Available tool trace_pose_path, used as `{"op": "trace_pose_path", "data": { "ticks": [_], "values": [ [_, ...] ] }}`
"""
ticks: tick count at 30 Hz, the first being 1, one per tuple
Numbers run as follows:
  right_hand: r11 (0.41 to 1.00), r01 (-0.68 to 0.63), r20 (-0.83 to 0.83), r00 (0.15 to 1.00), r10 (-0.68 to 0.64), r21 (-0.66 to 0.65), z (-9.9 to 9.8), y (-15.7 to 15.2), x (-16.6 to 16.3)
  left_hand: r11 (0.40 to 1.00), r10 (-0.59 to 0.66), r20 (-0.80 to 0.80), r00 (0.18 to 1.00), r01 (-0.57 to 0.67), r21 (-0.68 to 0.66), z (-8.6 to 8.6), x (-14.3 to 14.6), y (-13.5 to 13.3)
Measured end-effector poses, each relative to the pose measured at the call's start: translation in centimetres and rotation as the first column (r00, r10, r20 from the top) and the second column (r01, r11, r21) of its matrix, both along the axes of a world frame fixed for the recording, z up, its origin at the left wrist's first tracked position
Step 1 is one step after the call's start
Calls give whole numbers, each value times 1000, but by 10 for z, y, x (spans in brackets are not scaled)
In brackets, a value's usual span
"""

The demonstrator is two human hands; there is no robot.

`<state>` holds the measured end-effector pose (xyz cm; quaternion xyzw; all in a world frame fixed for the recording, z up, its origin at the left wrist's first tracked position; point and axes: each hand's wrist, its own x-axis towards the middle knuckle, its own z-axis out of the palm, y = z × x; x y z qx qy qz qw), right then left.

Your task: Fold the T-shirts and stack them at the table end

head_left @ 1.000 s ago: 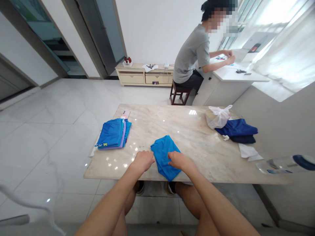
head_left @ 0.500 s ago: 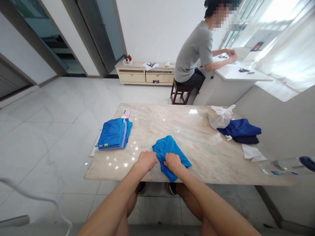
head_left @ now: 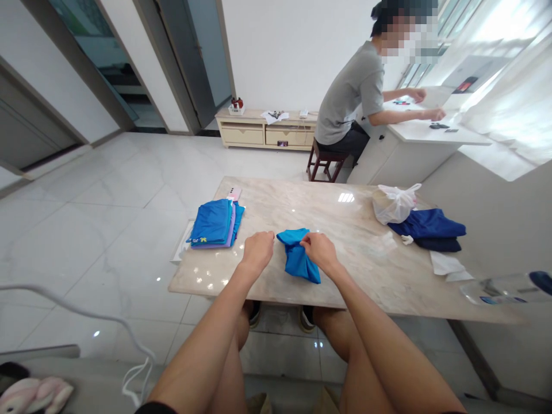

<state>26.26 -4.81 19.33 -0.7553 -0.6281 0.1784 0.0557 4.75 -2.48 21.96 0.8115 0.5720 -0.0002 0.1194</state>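
Observation:
A piece of bright blue cloth point(head_left: 301, 263), bunched and partly folded, lies on the marble-topped table in front of me. My right hand point(head_left: 321, 252) pinches its upper right part between thumb and fingers, lifting a fold. Just left of the cloth, my left hand point(head_left: 259, 251) is closed with its knuckles up; a narrow gap shows between it and the cloth's left corner. Whatever its fingers may hold is hidden. To the left sits a stack of folded clothes point(head_left: 211, 223), blue on top with purple beneath, and a pink phone point(head_left: 234, 194) behind it.
On the table's right side are a white plastic bag point(head_left: 394, 202), dark blue clothing point(head_left: 435, 229), white paper point(head_left: 448, 265) and a clear bottle point(head_left: 502, 290). Beyond, a person in a grey shirt point(head_left: 349, 100) sits on a stool at a white desk point(head_left: 435, 133).
Both hands have moved away from me, and the cloth has shifted with its lower part turned and gathered more narrowly. The view has swung slightly left. The seated person's hands have moved apart.

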Motion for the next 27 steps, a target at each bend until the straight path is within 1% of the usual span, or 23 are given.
{"op": "trace_pose_path", "data": {
  "ticks": [2, 3, 5, 7, 9, 11, 12, 13, 15, 16, 18, 19, 20, 21, 23, 25, 26, 27],
  "values": [
    [986, 114, -152, 984, -95, 119, 13, 2, 6, 996, 84, 97, 992, -87, 26, 4, -1, 3],
    [972, 155, -236, 965, -112, 175, 17, 2, 7, 992, 121, 154, 981, -126, 24, 5, 0, 4],
    [937, 205, -415, 907, -73, 283, 24, -1, 9, 987, 160, 299, 941, -163, -16, 7, 4, 4],
    [909, 229, -583, 812, 18, 347, 28, -5, 8, 991, 136, 462, 876, -126, -55, 7, 11, 4],
    [902, 245, -720, 687, 98, 356, 30, -8, 7, 999, 45, 593, 804, -38, -24, 6, 17, 5],
    [907, 261, -816, 561, 137, 331, 30, -8, 6, 999, -43, 672, 739, 54, 4, 5, 23, 7],
    [909, 270, -848, 509, 145, 317, 30, -7, 7, 996, -56, 704, 708, 90, -12, 4, 25, 9],
    [908, 287, -873, 466, 145, 304, 29, -5, 8, 993, -36, 739, 673, 109, -51, 4, 26, 11],
    [892, 355, -903, 413, 120, 280, 30, 0, 10, 982, 88, 813, 576, 89, -169, 5, 28, 13],
    [873, 400, -907, 409, 103, 280, 32, 1, 11, 969, 175, 842, 510, 61, -238, 6, 29, 13],
    [828, 465, -885, 459, 78, 314, 36, 3, 11, 925, 350, 868, 352, 15, -379, 10, 30, 11],
    [819, 463, -865, 496, 77, 339, 39, 2, 10, 896, 423, 863, 276, 15, -444, 12, 31, 9],
    [829, 430, -844, 528, 90, 358, 41, 1, 8, 868, 480, 851, 212, 27, -497, 15, 32, 7],
    [853, 368, -825, 553, 118, 369, 42, -1, 4, 845, 520, 840, 156, 47, -532, 17, 34, 5],
    [911, 173, -783, 586, 209, 373, 40, -6, -4, 820, 563, 824, 54, 83, -566, 20, 36, 5],
    [929, -20, -706, 645, 293, 369, 34, -10, -14, 811, 584, 809, -63, 91, -578, 21, 37, 9],
    [931, -86, -646, 697, 311, 355, 30, -12, -17, 807, 591, 796, -132, 81, -586, 20, 37, 13],
    [935, -125, -583, 752, 307, 332, 27, -12, -19, 800, 595, 777, -205, 63, -596, 19, 36, 17]
  ]
}}
